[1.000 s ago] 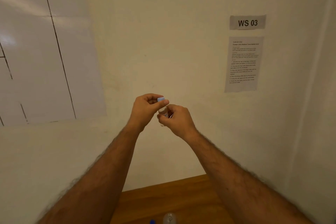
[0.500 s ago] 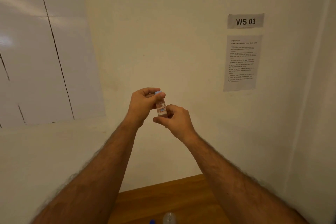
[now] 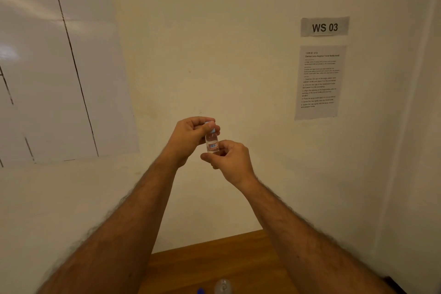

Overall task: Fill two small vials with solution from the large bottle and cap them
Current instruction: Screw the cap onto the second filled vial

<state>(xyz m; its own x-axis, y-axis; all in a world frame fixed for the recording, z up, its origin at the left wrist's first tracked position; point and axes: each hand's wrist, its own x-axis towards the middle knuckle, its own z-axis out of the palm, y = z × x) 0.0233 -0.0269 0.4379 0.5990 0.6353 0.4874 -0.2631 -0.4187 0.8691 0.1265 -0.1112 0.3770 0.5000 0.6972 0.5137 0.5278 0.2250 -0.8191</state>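
Vial (image 3: 212, 145) in both hands, wall notice (image 3: 319, 81) behind.

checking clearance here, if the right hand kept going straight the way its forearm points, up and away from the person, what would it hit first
Probably the vial it already pinches, then the left hand gripping the blue cap. Beyond those, only the cream wall, though depth is unclear.

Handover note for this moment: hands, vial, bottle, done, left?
Left hand: fingers pinching the blue cap on top of the vial.
Right hand: gripping the vial's base, held upright in front of the wall.
Vial shows clear liquid, so it looks filled; whether the cap is tight cannot be told.
A clear bottle top peeks in at the bottom edge, on the table.
Second vial not in view; its state is unknown.
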